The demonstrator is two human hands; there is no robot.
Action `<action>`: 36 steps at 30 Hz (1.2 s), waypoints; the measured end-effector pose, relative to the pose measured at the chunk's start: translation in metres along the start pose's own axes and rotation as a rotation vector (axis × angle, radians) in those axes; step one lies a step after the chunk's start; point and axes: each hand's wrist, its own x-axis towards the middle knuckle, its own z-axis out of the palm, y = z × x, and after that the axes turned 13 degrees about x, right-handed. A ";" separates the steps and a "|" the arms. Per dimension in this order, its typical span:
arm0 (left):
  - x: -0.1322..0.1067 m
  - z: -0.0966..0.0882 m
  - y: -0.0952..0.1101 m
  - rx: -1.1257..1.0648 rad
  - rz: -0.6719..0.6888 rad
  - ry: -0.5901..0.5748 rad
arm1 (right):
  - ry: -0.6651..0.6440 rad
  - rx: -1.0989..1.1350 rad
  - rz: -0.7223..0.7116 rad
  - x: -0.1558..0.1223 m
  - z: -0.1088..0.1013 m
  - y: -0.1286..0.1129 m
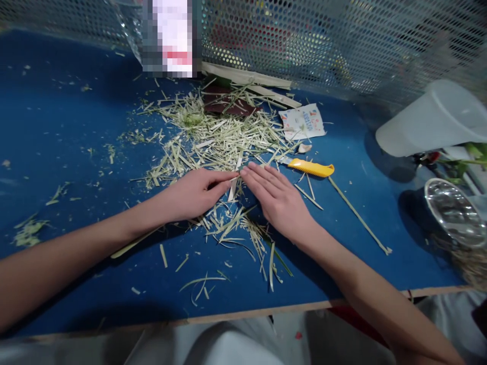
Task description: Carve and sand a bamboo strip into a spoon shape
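Observation:
My left hand is closed in a pinch, thumb and forefinger pressed together beside a pale strip. Whatever lies between its fingertips is too small to make out. Opposite it, my right hand lies low with its fingers stretched out side by side, their tips meeting the left fingertips. A heap of thin pale-green plant shavings spreads just beyond both hands, and more scraps lie between the wrists. Right of my right hand rests a yellow utility knife, its blade toward the heap.
A printed paper packet and a garlic clove lie near the knife. Flat pale strips sit by the perforated metal screen. On the right are a white plastic cup, a metal bowl and a thin stalk.

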 end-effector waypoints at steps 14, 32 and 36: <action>-0.003 -0.006 0.000 -0.029 0.023 -0.006 | 0.076 -0.010 0.120 -0.004 -0.001 0.014; 0.001 -0.002 -0.002 -0.047 -0.001 -0.002 | 0.122 0.033 0.044 -0.002 -0.004 0.000; 0.001 -0.001 -0.001 -0.025 0.013 0.030 | 0.030 0.052 0.003 0.000 0.002 -0.004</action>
